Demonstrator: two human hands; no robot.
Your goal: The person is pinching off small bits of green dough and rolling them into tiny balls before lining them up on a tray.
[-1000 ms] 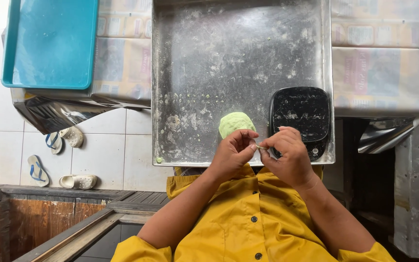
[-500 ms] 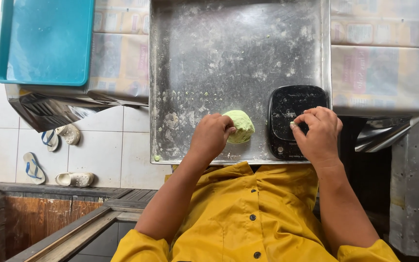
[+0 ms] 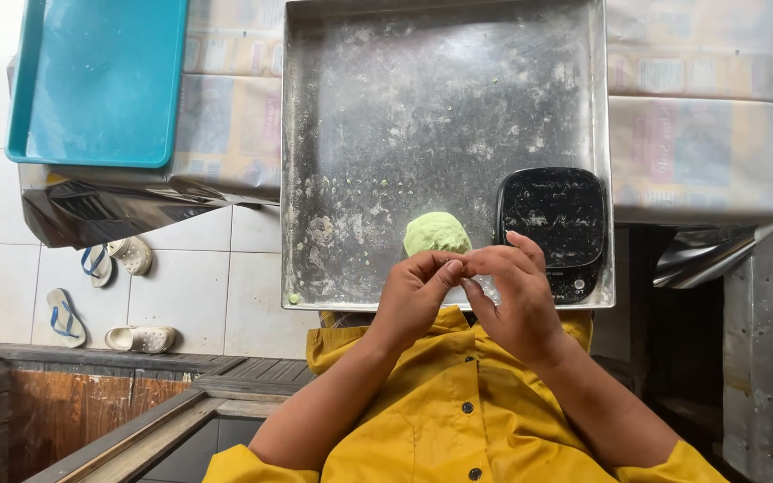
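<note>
A round ball of pale green dough (image 3: 437, 233) lies on a floured steel tray (image 3: 386, 134), near its front edge. Beside it on the right stands a small black kitchen scale (image 3: 555, 219) dusted with flour. My left hand (image 3: 411, 297) and my right hand (image 3: 513, 300) meet just in front of the dough ball, above the tray's front rim. Their fingertips are pinched together and touch each other. I cannot see anything between the fingers. Neither hand touches the dough ball or the scale. My yellow buttoned shirt (image 3: 458, 411) fills the bottom of the view.
A teal plastic tray (image 3: 100, 80) rests at the upper left on a counter covered with newspaper (image 3: 700, 134). White floor tiles with several sandals (image 3: 109, 295) show at the left. A wooden frame (image 3: 91, 402) sits at the lower left.
Half a second ago my left hand rested on the dough ball and my right hand on the scale. Both have pulled back toward me and joined at the fingertips.
</note>
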